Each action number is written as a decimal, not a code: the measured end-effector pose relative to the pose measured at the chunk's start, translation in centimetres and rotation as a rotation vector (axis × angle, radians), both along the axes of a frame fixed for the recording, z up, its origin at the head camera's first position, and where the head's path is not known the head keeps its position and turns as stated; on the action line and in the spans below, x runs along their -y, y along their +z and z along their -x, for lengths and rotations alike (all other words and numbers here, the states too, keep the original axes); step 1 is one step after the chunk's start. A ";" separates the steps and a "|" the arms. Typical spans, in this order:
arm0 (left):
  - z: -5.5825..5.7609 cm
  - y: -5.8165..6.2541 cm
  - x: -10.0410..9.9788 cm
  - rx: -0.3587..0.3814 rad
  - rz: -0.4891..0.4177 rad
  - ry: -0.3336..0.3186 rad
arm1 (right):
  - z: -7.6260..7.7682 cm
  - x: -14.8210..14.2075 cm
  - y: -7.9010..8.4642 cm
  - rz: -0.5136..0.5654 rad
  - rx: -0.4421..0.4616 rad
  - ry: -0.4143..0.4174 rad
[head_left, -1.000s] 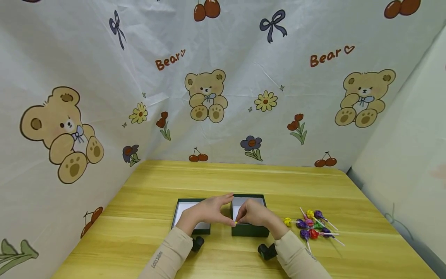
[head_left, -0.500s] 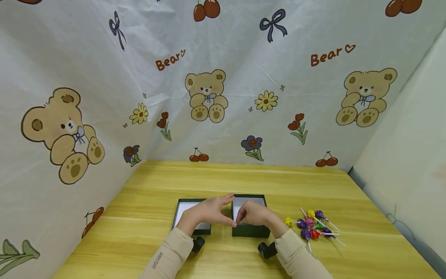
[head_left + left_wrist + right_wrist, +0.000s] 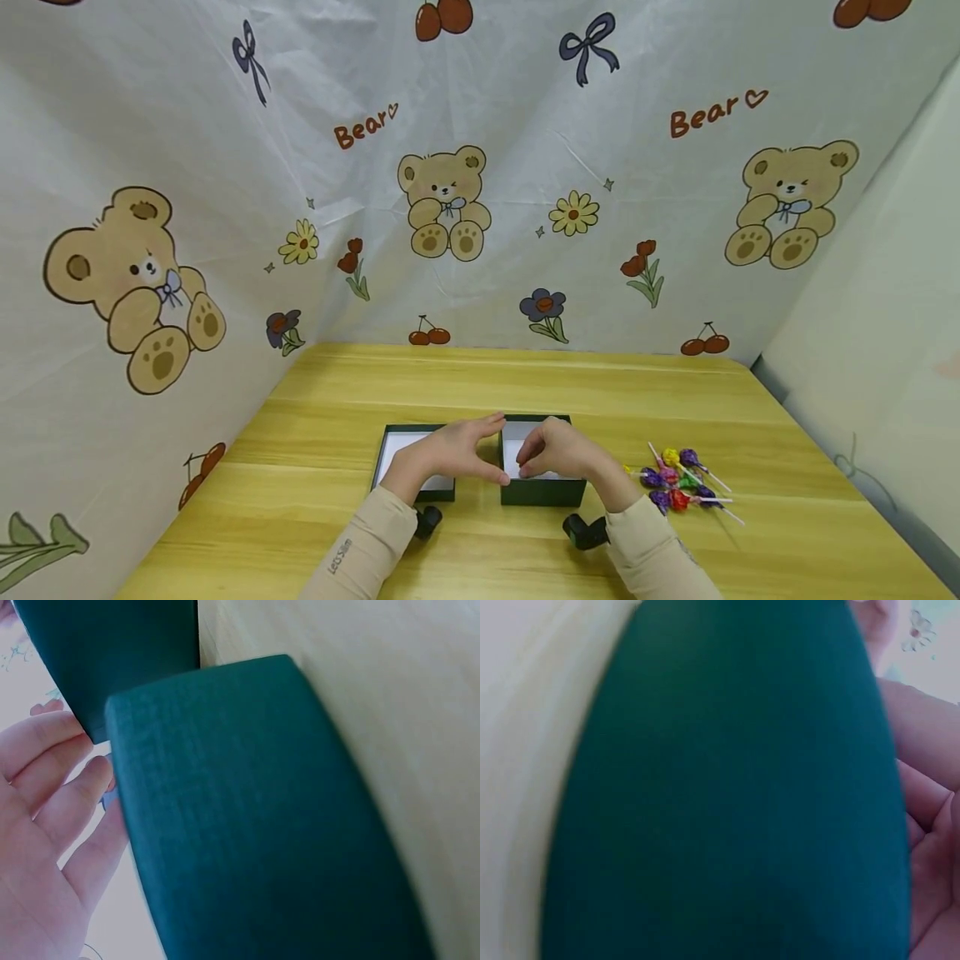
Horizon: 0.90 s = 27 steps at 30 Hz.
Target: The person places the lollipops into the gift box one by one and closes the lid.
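Observation:
A dark green box (image 3: 543,493) with a white inside stands in the middle of the table in the head view. My left hand (image 3: 446,454) spans its left wall, thumb at the front corner and forefinger at the back one, fingers spread. My right hand (image 3: 566,454) dips over the front rim, fingers bent loosely and a small gap between thumb and forefinger; no thing shows there. The box's floor is partly hidden behind this hand. Green walls fill much of both wrist views, with the left hand's fingers (image 3: 52,765) and the right hand's fingers (image 3: 922,735) beyond them.
A shallow green lid (image 3: 435,496), white inside, lies left of the box, partly under my left forearm. Several lollipops in bright wrappers (image 3: 679,499) lie heaped to the right. A bear-print cloth (image 3: 480,292) hangs behind the table, with another cloth wall on either side.
A yellow bit at the right fingertips one second ago is out of sight now. My right hand has shifted slightly right, its fingertips parting from my left thumb; the left hand stays.

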<state>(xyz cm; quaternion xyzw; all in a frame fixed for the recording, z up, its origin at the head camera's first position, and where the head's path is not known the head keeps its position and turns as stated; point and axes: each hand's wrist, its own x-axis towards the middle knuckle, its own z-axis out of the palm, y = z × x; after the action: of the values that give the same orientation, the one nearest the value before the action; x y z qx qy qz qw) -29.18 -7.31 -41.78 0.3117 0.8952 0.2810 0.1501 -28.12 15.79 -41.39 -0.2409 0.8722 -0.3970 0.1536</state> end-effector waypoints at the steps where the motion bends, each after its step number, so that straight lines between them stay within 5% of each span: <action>1: 0.0 0.0 0.0 0.000 -0.001 -0.001 | 0.0 -0.3 0.1 0.018 -0.002 -0.003; 8: -0.1 -0.1 -0.2 0.012 0.002 0.001 | -0.4 -3.0 1.6 0.098 -0.032 -0.044; 15: -0.1 0.1 -0.2 -0.001 0.007 0.000 | -0.7 -5.9 3.2 0.068 -0.062 -0.224; 27: 0.0 -0.1 -0.2 -0.013 0.011 -0.008 | 0.0 -10.0 1.0 -0.103 0.014 -0.424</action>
<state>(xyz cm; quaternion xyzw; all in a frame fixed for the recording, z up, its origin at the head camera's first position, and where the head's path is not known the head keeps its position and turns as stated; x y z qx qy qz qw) -29.14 -7.14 -41.91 0.3164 0.8963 0.2735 0.1473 -28.10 25.79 -40.41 -0.0412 0.9214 -0.3771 0.0849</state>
